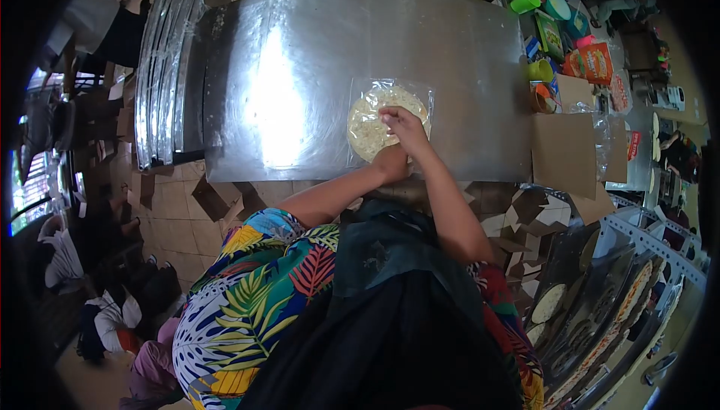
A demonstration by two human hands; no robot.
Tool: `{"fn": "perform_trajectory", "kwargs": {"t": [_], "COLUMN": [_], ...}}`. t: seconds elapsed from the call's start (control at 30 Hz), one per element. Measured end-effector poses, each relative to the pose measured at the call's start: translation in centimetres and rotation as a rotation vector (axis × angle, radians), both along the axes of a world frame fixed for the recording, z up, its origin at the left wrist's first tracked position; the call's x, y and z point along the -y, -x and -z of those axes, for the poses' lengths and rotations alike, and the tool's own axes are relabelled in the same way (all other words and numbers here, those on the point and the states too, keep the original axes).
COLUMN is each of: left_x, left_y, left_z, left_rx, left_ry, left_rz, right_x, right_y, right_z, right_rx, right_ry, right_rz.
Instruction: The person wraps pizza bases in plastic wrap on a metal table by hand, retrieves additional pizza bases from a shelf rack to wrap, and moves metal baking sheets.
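A round, pale flatbread (367, 129) lies in a clear plastic bag (419, 95) near the front edge of the metal table. My right hand (403, 127) is over the bread's right part, its fingers curled together; anything between them is too small to tell. Just below it, at the front edge of the bag, is my left hand (391, 161), closed, with its fingertips partly hidden and what it grips not clear. The two hands are close together, the right wrist passing beside the left hand.
Stacked metal trays (169, 73) stand left of the metal table (465, 73). At right are an open cardboard box (562, 148), green cups (525, 1) and colourful packets (592, 64). A rack (652, 241) with trays of round breads is at lower right. People sit at lower left.
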State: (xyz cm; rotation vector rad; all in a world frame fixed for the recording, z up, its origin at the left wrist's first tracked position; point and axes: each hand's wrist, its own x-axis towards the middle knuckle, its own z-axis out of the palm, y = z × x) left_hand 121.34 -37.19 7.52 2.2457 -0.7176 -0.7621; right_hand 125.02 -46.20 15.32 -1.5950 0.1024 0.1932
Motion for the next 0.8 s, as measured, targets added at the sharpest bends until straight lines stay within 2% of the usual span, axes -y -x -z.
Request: {"fn": "perform_trajectory", "kwargs": {"t": [0.03,0.07,0.1,0.13,0.2,0.23,0.27,0.3,0.33,0.37,0.4,0.43,0.47,0.53,0.67,0.73,0.8], "left_x": [-0.4,-1.0,-1.7,-2.4,-3.9,-4.7,-5.8,-8.0,-8.6,-8.4,-8.8,-8.8,-8.5,-8.8,-11.3,-15.3,-20.9], "left_y": [0.1,0.2,0.0,-0.6,-1.0,-0.9,-1.5,-2.8,-3.4,-4.0,-4.8,-5.6,-6.5,-7.5,-7.6,-7.5,-7.8], "left_z": [-1.5,-4.4,-6.5,-7.0,-7.4,-5.5,-3.8,-4.0,-1.3,2.3,2.0,1.7,-1.4,0.2,-2.8,-3.3,-0.1], "left_rx": [0.004,-0.061,-0.124,-0.118,-0.47,-0.153,0.035,0.576,0.506,0.332,0.166,0.01,-0.149,-0.289,-0.219,-0.424,-0.121], "left_ry": [-0.004,0.112,0.228,0.228,0.617,0.613,0.64,0.236,0.074,0.204,0.331,0.154,-0.026,0.122,0.125,0.447,0.531], "left_rz": [0.003,-0.023,-0.051,-0.051,0.002,-0.167,-0.379,-0.825,-0.938,-0.964,-0.993,-0.914,-0.834,-0.956,-1.043,-1.152,-1.002], "right_x": [0.7,1.5,2.8,4.5,8.6,10.0,9.8,9.7,9.4,9.0,8.4,7.0,6.7,7.4,3.5,0.0,-4.8], "right_y": [-1.0,-1.6,-1.9,-2.1,-1.3,-0.3,0.9,2.2,3.1,3.3,3.1,2.6,2.2,1.0,-0.6,-1.1,-2.2], "right_z": [1.4,2.5,2.9,3.7,5.3,5.8,6.3,6.3,6.0,5.2,4.4,3.9,4.4,5.9,4.6,4.8,2.5], "right_rx": [-0.096,-0.192,-0.213,-0.097,0.036,0.053,0.052,-0.197,-0.441,-0.432,-0.472,-0.515,-0.513,-0.645,-0.54,-0.355,-0.42], "right_ry": [0.026,0.051,-0.095,0.07,0.345,0.452,0.459,0.288,0.107,0.115,0.061,0.001,-0.007,0.077,0.041,0.026,-0.082], "right_rz": [0.117,0.235,0.469,0.568,0.68,0.701,0.701,0.617,0.516,0.496,0.478,0.447,0.397,0.297,0.313,0.267,0.101]}}
